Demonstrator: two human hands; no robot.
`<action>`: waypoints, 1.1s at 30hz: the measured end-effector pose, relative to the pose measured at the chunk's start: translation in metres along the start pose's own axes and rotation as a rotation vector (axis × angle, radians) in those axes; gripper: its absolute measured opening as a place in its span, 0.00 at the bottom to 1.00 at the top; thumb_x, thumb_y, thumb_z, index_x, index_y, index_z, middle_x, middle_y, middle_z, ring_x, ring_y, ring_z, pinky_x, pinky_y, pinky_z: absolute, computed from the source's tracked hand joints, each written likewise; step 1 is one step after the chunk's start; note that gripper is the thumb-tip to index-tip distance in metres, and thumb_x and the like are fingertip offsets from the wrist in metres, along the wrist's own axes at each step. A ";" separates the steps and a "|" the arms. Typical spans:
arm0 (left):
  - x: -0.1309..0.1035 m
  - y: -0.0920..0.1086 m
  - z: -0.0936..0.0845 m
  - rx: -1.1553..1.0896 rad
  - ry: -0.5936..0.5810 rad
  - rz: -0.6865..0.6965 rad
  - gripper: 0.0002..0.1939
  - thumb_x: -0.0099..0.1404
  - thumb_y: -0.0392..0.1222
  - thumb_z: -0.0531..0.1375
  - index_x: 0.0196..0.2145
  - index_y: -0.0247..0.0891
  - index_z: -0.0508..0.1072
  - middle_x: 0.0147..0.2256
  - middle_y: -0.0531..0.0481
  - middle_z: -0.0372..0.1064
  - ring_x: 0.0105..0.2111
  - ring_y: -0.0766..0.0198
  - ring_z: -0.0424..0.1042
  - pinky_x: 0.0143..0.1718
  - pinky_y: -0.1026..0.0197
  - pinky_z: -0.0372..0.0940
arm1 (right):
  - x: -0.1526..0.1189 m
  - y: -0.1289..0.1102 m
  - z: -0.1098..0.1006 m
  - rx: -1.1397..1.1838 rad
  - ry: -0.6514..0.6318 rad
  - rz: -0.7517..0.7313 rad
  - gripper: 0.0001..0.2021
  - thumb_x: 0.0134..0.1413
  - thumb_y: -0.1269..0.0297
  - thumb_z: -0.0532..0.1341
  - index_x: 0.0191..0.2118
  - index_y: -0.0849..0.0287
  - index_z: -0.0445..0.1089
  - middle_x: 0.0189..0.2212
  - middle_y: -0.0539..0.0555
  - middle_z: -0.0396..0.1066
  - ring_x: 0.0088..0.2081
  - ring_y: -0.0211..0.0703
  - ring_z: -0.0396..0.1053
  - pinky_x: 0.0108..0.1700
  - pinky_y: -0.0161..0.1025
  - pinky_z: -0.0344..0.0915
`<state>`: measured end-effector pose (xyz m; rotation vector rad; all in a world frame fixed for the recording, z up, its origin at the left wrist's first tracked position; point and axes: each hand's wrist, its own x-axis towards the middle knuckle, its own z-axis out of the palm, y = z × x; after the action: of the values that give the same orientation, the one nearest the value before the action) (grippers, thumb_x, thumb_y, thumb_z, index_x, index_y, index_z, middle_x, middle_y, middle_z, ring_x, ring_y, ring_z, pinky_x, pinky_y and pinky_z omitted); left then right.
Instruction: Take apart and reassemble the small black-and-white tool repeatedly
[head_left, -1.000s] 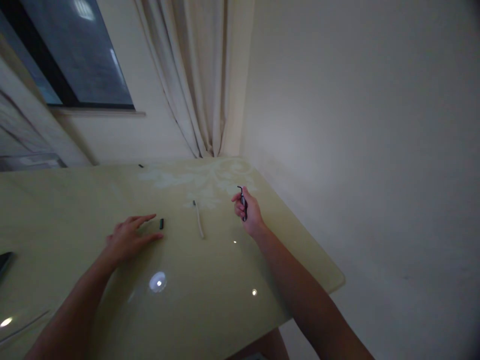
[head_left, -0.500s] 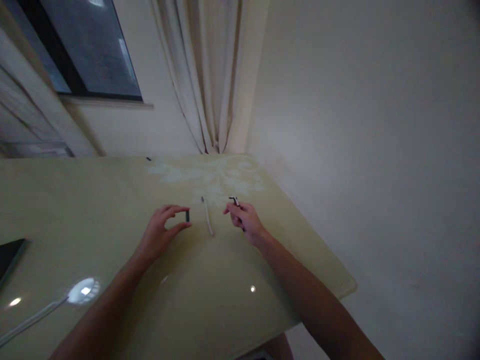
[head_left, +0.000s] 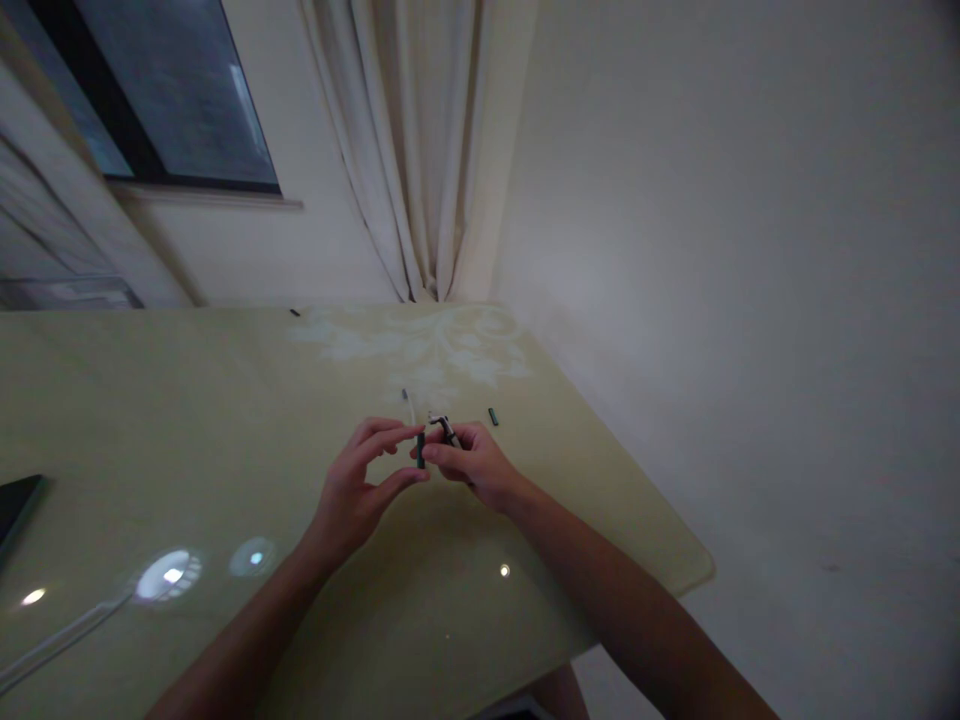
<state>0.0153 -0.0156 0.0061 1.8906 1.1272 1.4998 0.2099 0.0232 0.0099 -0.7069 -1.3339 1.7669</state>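
My left hand pinches a small dark green bar upright between thumb and fingertips; its exact kind is too small to tell. Close beside it, my right hand is closed around a slim black-and-silver tool with a bent, hooked end pointing up and left. Right fingertips touch or nearly touch the green bar. Behind my fingers lies a thin white stick with a dark tip, its lower part hidden. Another small dark green bar rests on the table just beyond my right hand.
The pale glossy table has a rounded corner at right, beside a bare wall. A small dark piece lies by the far edge. At left are a dark flat object and a white cable. Curtains hang behind.
My left hand has moved right with the green bar, and my right hand slightly left and down, bringing them together. The second green bar now shows behind my right hand.
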 end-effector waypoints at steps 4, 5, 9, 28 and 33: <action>0.004 0.004 -0.001 -0.172 -0.053 -0.263 0.23 0.63 0.54 0.71 0.53 0.45 0.80 0.39 0.49 0.74 0.34 0.63 0.68 0.39 0.61 0.65 | -0.004 -0.002 -0.004 -0.237 0.070 -0.111 0.19 0.47 0.50 0.75 0.35 0.61 0.79 0.21 0.45 0.62 0.22 0.31 0.51 0.25 0.34 0.47; 0.005 0.004 -0.001 -0.205 -0.064 -0.351 0.21 0.64 0.56 0.69 0.50 0.43 0.81 0.36 0.49 0.74 0.33 0.63 0.67 0.37 0.61 0.64 | -0.006 -0.004 -0.005 -0.322 0.080 -0.154 0.18 0.49 0.51 0.75 0.36 0.61 0.79 0.20 0.43 0.58 0.22 0.32 0.50 0.25 0.34 0.47; 0.004 0.004 0.001 -0.282 -0.141 -0.570 0.24 0.66 0.64 0.63 0.37 0.38 0.82 0.27 0.52 0.67 0.27 0.66 0.59 0.28 0.64 0.55 | -0.011 -0.013 -0.005 -0.638 0.112 -0.408 0.12 0.55 0.56 0.71 0.38 0.61 0.80 0.20 0.43 0.55 0.22 0.32 0.51 0.25 0.33 0.50; 0.000 0.008 0.000 -0.403 -0.282 -0.722 0.19 0.59 0.57 0.71 0.40 0.39 0.84 0.33 0.50 0.77 0.31 0.64 0.67 0.32 0.63 0.57 | -0.012 -0.013 -0.017 -1.175 0.010 -0.941 0.06 0.61 0.64 0.67 0.41 0.58 0.76 0.29 0.52 0.74 0.29 0.39 0.69 0.33 0.35 0.62; 0.002 0.009 0.000 -0.523 -0.168 -0.641 0.21 0.57 0.52 0.74 0.46 0.42 0.84 0.40 0.46 0.80 0.42 0.57 0.74 0.44 0.59 0.66 | -0.016 -0.019 -0.014 -0.949 0.025 -0.701 0.11 0.64 0.60 0.65 0.49 0.58 0.73 0.31 0.51 0.72 0.29 0.38 0.68 0.34 0.35 0.63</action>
<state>0.0183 -0.0189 0.0136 1.1283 1.0020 1.1005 0.2347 0.0193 0.0236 -0.6051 -2.0781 0.5198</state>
